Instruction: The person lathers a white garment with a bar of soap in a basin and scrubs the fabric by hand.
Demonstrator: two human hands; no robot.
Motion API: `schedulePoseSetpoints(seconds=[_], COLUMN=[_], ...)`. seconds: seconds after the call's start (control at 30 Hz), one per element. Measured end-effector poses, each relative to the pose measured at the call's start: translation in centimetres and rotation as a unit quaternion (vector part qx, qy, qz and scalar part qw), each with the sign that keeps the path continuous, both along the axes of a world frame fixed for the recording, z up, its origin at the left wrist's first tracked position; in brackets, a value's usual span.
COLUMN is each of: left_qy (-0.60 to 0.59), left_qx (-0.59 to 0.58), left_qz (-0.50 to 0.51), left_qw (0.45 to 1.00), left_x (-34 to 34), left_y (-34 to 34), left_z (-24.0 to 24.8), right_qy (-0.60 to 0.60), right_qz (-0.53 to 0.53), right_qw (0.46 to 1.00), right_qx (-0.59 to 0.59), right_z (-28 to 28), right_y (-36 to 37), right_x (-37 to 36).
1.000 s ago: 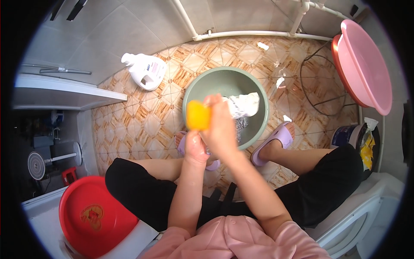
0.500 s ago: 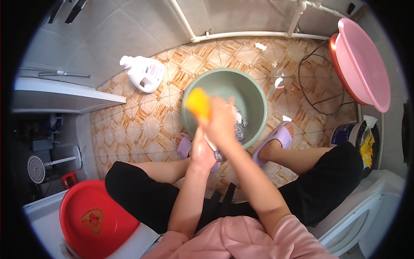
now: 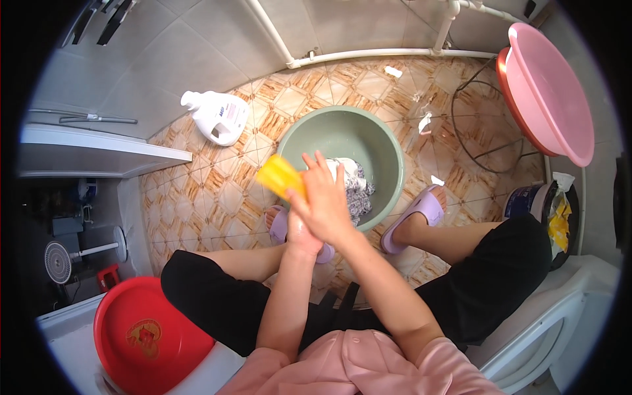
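My right hand (image 3: 322,204) lies across my left hand (image 3: 301,236), above the near left side of a green basin (image 3: 395,141). A bright yellow, block-like thing (image 3: 280,176) juts out to the left between the thumb and forefinger of my right hand; its kind is unclear. The other fingers of that hand are stretched forward. My left hand is wet, and its fingers are hidden beneath the right hand. Just beyond the hands, a bunched white and grey patterned cloth (image 3: 359,191) lies inside the basin.
A white jug-shaped bottle (image 3: 222,118) stands at the left on the tiled floor. Pink (image 3: 550,92) and red-brown basins lean at the right, by a dark hose. A red basin (image 3: 115,329) sits at lower left. A bin (image 3: 559,227) stands by my right knee.
Both hands have come down and left a little, the yellow thing with them. The right hand's fingers are more spread. More of the cloth shows in the basin.
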State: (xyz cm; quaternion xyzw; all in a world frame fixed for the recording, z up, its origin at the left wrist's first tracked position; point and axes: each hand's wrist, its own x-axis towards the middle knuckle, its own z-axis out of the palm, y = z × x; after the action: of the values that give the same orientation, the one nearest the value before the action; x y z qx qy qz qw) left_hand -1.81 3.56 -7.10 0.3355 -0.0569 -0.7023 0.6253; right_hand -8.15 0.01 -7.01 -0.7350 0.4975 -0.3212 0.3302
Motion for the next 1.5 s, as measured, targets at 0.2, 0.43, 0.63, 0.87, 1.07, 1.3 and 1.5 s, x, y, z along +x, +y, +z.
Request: schedulePoseSetpoints(seconds=[0.2, 0.43, 0.63, 0.87, 1.07, 1.3, 1.5], left_qy=[-0.061, 0.056, 0.096, 0.016, 0.223, 0.04, -0.048], left_qx=[0.042, 0.014, -0.08, 0.046, -0.236, 0.011, -0.021], left_qz=[-0.008, -0.015, 0.031, -0.001, 0.048, -0.052, -0.102], left_qw=[0.997, 0.998, 0.992, 0.999, 0.944, 0.998, 0.993], left_x=[-0.2, -0.1, 0.7, -1.2, 1.5, -1.6, -1.2], left_y=[-0.5, -1.3, -0.8, -0.5, 1.0, -0.5, -0.2], left_z=[0.4, 1.9, 0.2, 0.3, -2.3, 2.0, 1.7], right_qy=[-0.009, -0.234, -0.086, 0.051, -0.029, -0.037, -0.104], right_qz=[0.027, -0.225, 0.019, -0.123, 0.121, -0.15, -0.061], right_qw=[1.0, 0.944, 0.996, 0.991, 0.992, 0.96, 0.961], right_qx=[0.011, 0.059, 0.021, 0.033, 0.004, 0.235, 0.247], right_z=[1.9, -0.1, 2.3, -0.3, 2.3, -1.0, 0.4], right_y=[-1.2, -4.4, -0.8, -3.4, 1.2, -5.8, -5.5], right_x=[0.0, -6.0, -1.3, -0.4, 1.8, -4.8, -7.0])
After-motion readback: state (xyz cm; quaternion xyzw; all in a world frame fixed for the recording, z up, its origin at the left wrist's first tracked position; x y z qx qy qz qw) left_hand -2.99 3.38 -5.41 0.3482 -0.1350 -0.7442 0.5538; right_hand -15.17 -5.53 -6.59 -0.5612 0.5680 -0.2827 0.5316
